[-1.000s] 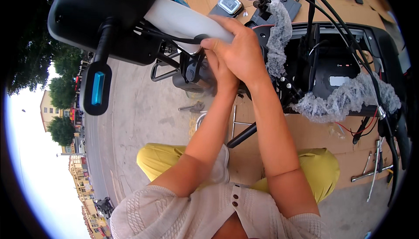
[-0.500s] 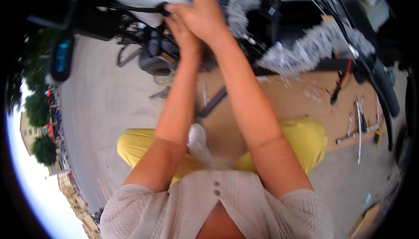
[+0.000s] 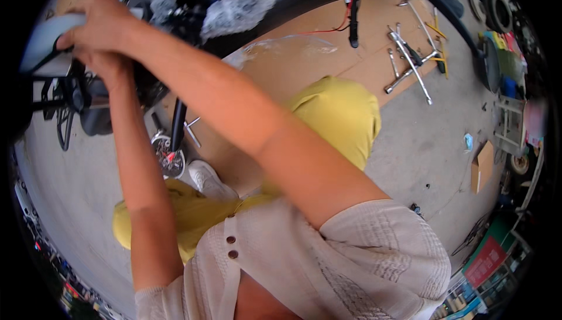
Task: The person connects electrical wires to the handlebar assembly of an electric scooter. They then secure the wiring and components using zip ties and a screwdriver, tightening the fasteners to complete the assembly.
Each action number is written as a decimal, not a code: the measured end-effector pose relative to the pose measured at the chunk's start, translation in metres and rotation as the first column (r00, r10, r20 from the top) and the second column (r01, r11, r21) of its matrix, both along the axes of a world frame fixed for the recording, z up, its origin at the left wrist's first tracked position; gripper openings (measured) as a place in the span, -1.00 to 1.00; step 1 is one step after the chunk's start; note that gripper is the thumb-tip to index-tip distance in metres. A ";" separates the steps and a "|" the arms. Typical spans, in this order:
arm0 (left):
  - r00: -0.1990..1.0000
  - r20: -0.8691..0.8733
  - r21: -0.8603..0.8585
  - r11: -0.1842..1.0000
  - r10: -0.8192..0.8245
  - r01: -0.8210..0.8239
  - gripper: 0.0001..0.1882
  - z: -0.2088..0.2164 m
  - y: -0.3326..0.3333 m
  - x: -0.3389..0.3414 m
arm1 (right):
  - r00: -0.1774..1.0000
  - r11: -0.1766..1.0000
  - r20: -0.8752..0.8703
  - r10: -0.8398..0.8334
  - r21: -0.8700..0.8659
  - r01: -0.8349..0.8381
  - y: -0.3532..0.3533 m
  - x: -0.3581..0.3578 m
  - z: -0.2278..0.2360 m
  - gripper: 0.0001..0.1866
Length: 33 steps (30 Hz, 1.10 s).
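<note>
At the upper left, my right hand (image 3: 108, 23) is closed over the edge of a white curved panel (image 3: 51, 38) on a black-framed vehicle (image 3: 287, 7). Just below it, my left hand (image 3: 104, 62) has its fingers bent against the panel's underside. The right hand overlaps it, so what its fingertips hold is hidden. Dark brackets and parts sit below the panel. Clear bubble wrap (image 3: 243, 7) covers part of the vehicle frame. A black leg (image 3: 178, 124) slants down from the frame near my left forearm.
Wrenches (image 3: 410, 65) lie on brown cardboard (image 3: 316, 39) at the right. A tub of small metal parts (image 3: 170, 159) stands beside my white shoe (image 3: 205, 178), near a T-handle wrench (image 3: 192, 133). Red wire (image 3: 336, 29) hangs from the frame. A cardboard box (image 3: 483, 167) and tyres (image 3: 500, 13) are farther right.
My view has swung to the right, so the vehicle and both hands now appear farther left. The tub and more of the tools have come into sight. Both hands stay at the white panel.
</note>
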<state>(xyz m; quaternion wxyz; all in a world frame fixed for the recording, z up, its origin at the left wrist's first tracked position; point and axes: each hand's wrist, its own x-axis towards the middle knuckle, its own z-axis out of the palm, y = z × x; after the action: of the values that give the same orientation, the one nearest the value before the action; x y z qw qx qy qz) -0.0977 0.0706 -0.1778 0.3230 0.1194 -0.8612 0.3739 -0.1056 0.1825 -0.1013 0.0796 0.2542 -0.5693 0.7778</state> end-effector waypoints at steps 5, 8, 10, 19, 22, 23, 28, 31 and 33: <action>0.482 -0.859 0.510 -0.196 -0.175 0.838 -0.56 0.007 -0.005 0.022 | 0.982 0.982 0.072 0.178 0.058 -0.182 0.028 0.022 0.035 -0.54; 0.448 -0.894 0.420 -0.387 -0.018 0.821 -0.44 0.036 0.050 0.031 | 0.969 0.975 -0.114 0.218 -0.017 -0.221 0.030 0.012 0.027 -0.61; 0.471 -0.882 0.459 -0.273 -0.025 0.845 -0.40 0.040 0.051 0.034 | 0.965 0.986 -0.205 0.165 0.014 -0.166 0.026 0.012 0.026 -0.58; 0.490 -0.854 0.515 -0.409 -0.174 0.753 -0.59 0.066 0.032 0.046 | 0.922 0.918 -0.001 0.386 -0.097 -0.384 0.017 0.002 0.030 -0.55; 0.504 -0.852 0.522 -0.308 -0.143 0.795 -0.66 0.057 0.042 0.045 | 0.938 0.935 -0.008 0.347 -0.080 -0.347 0.022 0.000 0.032 -0.55; 0.529 -0.836 0.546 -0.312 -0.147 0.777 -0.68 0.048 0.044 0.049 | 0.954 0.954 -0.011 0.300 -0.029 -0.300 0.023 0.001 0.030 -0.54; 0.429 -0.899 0.413 -0.488 -0.085 0.769 -0.63 0.062 0.065 0.053 | 0.935 0.940 0.098 0.340 -0.030 -0.339 0.040 0.000 0.016 -0.61; 0.473 -0.875 0.462 -0.462 -0.102 0.757 -0.63 0.062 0.060 0.057 | 0.924 0.928 0.109 0.367 0.017 -0.371 0.055 0.011 0.012 -0.59; 0.523 -0.839 0.533 -0.420 -0.150 0.735 -0.65 0.064 0.056 0.059 | 0.935 0.935 0.030 0.353 0.031 -0.354 0.060 0.016 0.009 -0.57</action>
<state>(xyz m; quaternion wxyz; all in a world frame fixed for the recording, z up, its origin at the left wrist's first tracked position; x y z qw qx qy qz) -0.0385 0.1268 -0.1134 0.4172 -0.0151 -0.6840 -0.5982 -0.0899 0.2429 -0.0922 -0.0728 0.3445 -0.5291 0.7720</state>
